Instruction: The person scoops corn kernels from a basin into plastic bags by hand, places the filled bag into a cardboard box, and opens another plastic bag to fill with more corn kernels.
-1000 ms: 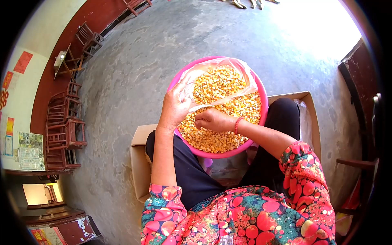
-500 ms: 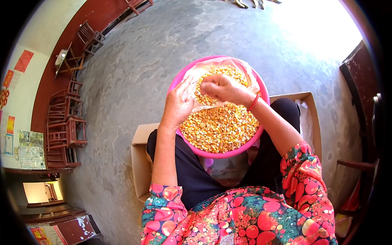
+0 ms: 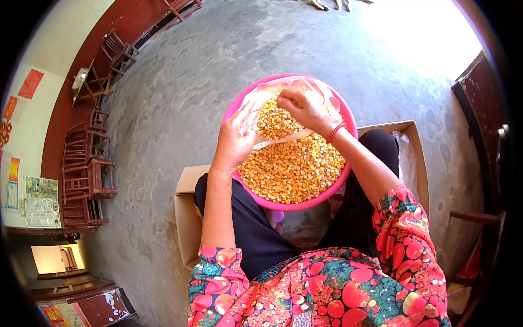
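Evidently, the step in hand is at the plastic bag, which lies open inside the pink basin near the middle of the frame. The left hand grips the bag's near-left edge; the right hand, fingers curled in, is above its opening, though whether it holds anything cannot be told. Corn kernels lie in both bag and basin. Any release here would call for a wide bag mouth and a low, centred right hand.
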`<state>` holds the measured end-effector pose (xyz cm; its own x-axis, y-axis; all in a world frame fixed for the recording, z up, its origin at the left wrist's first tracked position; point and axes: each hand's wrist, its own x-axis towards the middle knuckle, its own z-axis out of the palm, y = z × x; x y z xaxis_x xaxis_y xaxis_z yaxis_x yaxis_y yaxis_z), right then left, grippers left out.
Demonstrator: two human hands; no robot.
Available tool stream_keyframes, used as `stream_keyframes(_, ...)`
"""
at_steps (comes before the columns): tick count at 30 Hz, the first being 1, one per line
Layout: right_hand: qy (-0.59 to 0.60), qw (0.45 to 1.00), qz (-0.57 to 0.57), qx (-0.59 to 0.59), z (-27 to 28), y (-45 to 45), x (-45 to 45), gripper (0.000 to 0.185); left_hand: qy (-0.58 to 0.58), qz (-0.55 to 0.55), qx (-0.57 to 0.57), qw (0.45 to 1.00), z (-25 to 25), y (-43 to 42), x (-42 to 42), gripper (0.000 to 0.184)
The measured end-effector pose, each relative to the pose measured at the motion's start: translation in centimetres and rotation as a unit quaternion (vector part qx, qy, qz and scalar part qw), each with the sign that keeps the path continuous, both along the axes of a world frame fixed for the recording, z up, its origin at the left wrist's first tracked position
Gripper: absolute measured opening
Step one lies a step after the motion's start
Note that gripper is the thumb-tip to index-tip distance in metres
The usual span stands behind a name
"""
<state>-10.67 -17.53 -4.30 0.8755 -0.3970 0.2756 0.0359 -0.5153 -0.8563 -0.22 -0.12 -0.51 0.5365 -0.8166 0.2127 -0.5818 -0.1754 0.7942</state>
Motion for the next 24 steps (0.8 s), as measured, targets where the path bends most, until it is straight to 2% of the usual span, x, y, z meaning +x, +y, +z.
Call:
stream_keyframes(1, -0.076, 0.997, 0.021, 0.019, -0.4, 0.8, 0.6, 0.017, 0.008, -0.001, 0.001, 1.000, 0.0, 0.0, 0.1, 0.054)
stream_keyframes(2, -0.064, 0.997, 0.042, -0.009, -0.4, 1.2, 0.1, 0.013, 0.017, -0.002, 0.003, 1.000, -0.1, 0.0, 0.1, 0.053)
stream_keyframes(4, -0.116, 0.986, 0.114, -0.047, -0.3, 3.0, -0.2, 0.011, -0.007, -0.004, -0.003, 1.000, -0.7, -0.1, 0.5, 0.054)
stream_keyframes(7, -0.103, 0.967, 0.229, -0.032, -1.0, 6.2, -1.0, 0.011, -0.026, -0.006, -0.001, 1.000, -0.7, 0.0, 0.5, 0.056)
stream_keyframes(8, -0.136, 0.946, 0.274, -0.104, -2.1, 7.0, -0.8, 0.011, -0.021, -0.006, 0.004, 1.000, -0.6, 0.0, 0.5, 0.057)
stream_keyframes(10, -0.088, 0.939, 0.317, -0.102, -4.1, 8.3, -0.8, 0.009, -0.016, -0.003, 0.002, 1.000, -0.6, 0.0, 0.5, 0.057)
stream_keyframes(11, -0.088, 0.939, 0.317, -0.102, -4.9, 8.6, -0.8, 0.009, -0.010, 0.000, -0.001, 1.000, -0.7, 0.0, 0.5, 0.058)
stream_keyframes(13, -0.076, 0.926, 0.294, -0.223, -6.1, 8.9, -0.7, 0.010, -0.008, 0.002, -0.003, 1.000, -0.6, 0.0, 0.4, 0.058)
stream_keyframes(14, -0.076, 0.926, 0.295, -0.223, -6.6, 8.8, -0.7, 0.010, -0.007, 0.003, -0.005, 1.000, -0.5, 0.0, 0.3, 0.058)
stream_keyframes(17, -0.085, 0.910, 0.233, -0.332, -8.0, 8.3, -0.8, 0.020, 0.001, 0.001, -0.007, 1.000, -0.4, 0.0, 0.4, 0.058)
stream_keyframes(18, -0.085, 0.909, 0.234, -0.333, -7.7, 8.2, -0.9, 0.020, 0.001, 0.002, -0.007, 1.000, -0.4, 0.1, 0.4, 0.058)
stream_keyframes(20, 0.061, 0.894, 0.283, -0.342, -6.9, 8.2, -1.2, 0.019, -0.009, -0.006, -0.018, 1.000, -0.6, 0.1, 0.5, 0.057)
stream_keyframes(24, 0.062, 0.896, 0.308, -0.314, -7.2, 8.0, -1.6, 0.020, -0.007, -0.002, -0.015, 1.000, -0.2, 0.2, 0.3, 0.058)
